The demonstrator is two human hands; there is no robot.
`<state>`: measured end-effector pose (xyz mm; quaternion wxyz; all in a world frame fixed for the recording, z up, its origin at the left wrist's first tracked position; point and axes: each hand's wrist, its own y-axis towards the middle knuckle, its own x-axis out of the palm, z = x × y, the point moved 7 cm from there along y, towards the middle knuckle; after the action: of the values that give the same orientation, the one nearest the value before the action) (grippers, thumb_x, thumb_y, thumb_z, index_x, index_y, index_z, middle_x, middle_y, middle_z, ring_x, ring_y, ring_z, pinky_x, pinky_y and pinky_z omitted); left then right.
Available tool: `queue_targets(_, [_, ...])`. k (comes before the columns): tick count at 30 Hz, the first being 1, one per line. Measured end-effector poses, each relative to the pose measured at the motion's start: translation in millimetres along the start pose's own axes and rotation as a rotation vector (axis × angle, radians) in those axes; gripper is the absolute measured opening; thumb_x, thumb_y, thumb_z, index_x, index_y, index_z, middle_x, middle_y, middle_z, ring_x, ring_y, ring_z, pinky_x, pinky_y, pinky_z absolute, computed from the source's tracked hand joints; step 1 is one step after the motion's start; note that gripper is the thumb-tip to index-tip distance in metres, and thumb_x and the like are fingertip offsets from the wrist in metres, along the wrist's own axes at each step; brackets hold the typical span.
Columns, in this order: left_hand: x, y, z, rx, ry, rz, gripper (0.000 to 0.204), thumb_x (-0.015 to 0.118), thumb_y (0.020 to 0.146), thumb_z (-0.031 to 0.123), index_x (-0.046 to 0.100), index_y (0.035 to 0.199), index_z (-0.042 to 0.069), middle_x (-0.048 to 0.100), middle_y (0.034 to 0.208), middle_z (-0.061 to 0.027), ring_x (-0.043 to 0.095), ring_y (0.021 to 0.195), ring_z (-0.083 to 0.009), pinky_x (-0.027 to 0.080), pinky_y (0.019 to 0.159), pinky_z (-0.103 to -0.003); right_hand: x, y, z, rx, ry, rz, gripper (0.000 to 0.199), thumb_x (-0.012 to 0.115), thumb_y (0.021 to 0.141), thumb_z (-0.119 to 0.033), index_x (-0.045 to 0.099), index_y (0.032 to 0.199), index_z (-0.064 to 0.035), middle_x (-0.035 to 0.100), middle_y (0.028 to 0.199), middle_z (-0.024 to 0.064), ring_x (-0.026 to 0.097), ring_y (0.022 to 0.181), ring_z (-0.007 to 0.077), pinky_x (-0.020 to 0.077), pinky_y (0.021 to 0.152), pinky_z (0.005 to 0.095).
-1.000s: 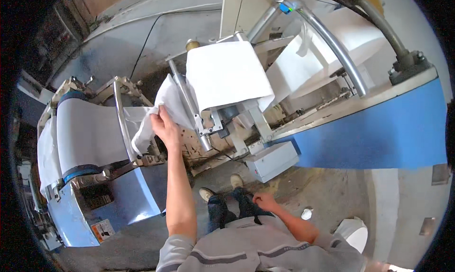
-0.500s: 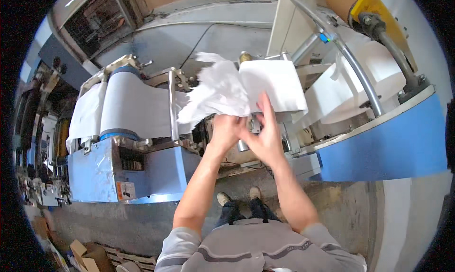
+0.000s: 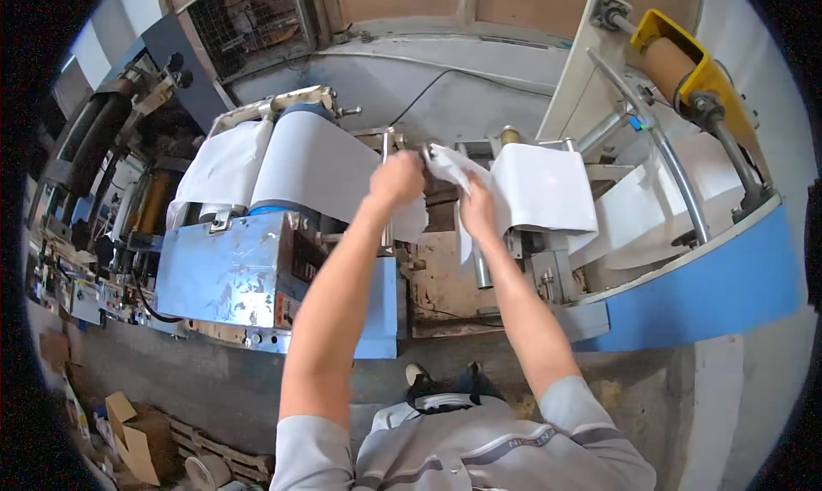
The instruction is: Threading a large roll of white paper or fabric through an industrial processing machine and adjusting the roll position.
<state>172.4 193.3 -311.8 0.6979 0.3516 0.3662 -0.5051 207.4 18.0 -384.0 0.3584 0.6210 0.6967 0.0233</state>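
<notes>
A white paper web (image 3: 544,183) drapes over a roller right of the gap in the machine. Its loose end (image 3: 458,167) is bunched up, and my right hand (image 3: 478,208) is closed on it. My left hand (image 3: 398,179) is a fist beside the upright-looking metal bar (image 3: 388,221) at the gap's left side. A small dark, shiny bit shows by its knuckles, too small to name. Under and beside that fist, another stretch of white paper (image 3: 312,161) comes off the blue-ended roller, with a ragged edge (image 3: 415,221) hanging below the hand.
A blue machine housing (image 3: 218,273) stands at left, a curved blue panel (image 3: 693,294) at right. A bent metal tube (image 3: 672,170) and a yellow bracket (image 3: 728,106) rise at the far right. A cardboard box (image 3: 137,440) lies on the floor at lower left.
The crumpled, torn bunch of paper above my hands is gone from view. My hands have moved apart, the right now on the paper's loose end. The view has shifted, too.
</notes>
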Motion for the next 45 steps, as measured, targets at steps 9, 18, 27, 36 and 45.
queue_targets(9, [53.1,75.2,-177.1,-0.158,0.333,-0.442,0.018,0.057,0.078,0.013,0.07,0.077,0.001,0.068,0.076,-0.0182,0.068,0.061,-0.0274,0.056,0.057,-0.034,118.0,-35.3,22.7,-0.08,-0.145,-0.057,0.053,0.057,0.082,-0.008,0.047,0.133,-0.0073,0.051,0.129,0.0213,0.045,0.12,0.0427,0.0371,0.104,0.0466])
queue_targets(18, [92.2,78.2,-178.5,-0.278,0.399,-0.686,0.013,0.066,0.076,0.011,0.068,0.087,0.005,0.068,0.078,-0.0094,0.067,0.068,-0.0201,0.054,0.05,-0.033,154.5,-27.5,19.7,-0.149,-0.191,-0.157,0.049,0.064,0.072,-0.004,0.058,0.121,-0.0094,0.045,0.136,0.0178,0.04,0.127,0.0371,0.0354,0.104,0.0461])
queue_targets(27, [88.7,55.7,-187.6,-0.793,-0.502,-0.6,0.018,0.064,0.077,0.001,0.065,0.095,0.004,0.065,0.085,-0.0101,0.064,0.064,-0.019,0.056,0.048,-0.033,186.3,-25.2,16.4,-0.288,-0.263,-0.322,0.03,0.06,0.079,-0.014,0.065,0.104,0.0025,0.038,0.141,0.0191,0.034,0.131,0.0383,0.0315,0.104,0.0509])
queue_targets(36, [81.8,62.4,-169.5,-0.692,-0.336,-0.425,0.011,0.061,0.079,-0.001,0.066,0.088,-0.004,0.066,0.078,-0.0117,0.066,0.066,-0.0237,0.059,0.05,-0.039,186.1,-24.5,28.5,-0.377,-0.228,-0.507,0.036,0.062,0.078,-0.016,0.065,0.112,-0.0056,0.037,0.143,0.0215,0.034,0.131,0.0404,0.0327,0.104,0.052])
queue_targets(45, [31.9,86.0,-165.4,0.164,0.666,-0.731,0.025,0.074,0.073,0.025,0.066,0.07,0.001,0.071,0.089,-0.0124,0.07,0.079,-0.0237,0.056,0.073,-0.032,138.4,-9.4,37.9,0.0,0.396,-0.374,0.041,0.061,0.081,-0.008,0.057,0.121,0.0014,0.054,0.127,0.0227,0.054,0.115,0.0338,0.0433,0.098,0.0399])
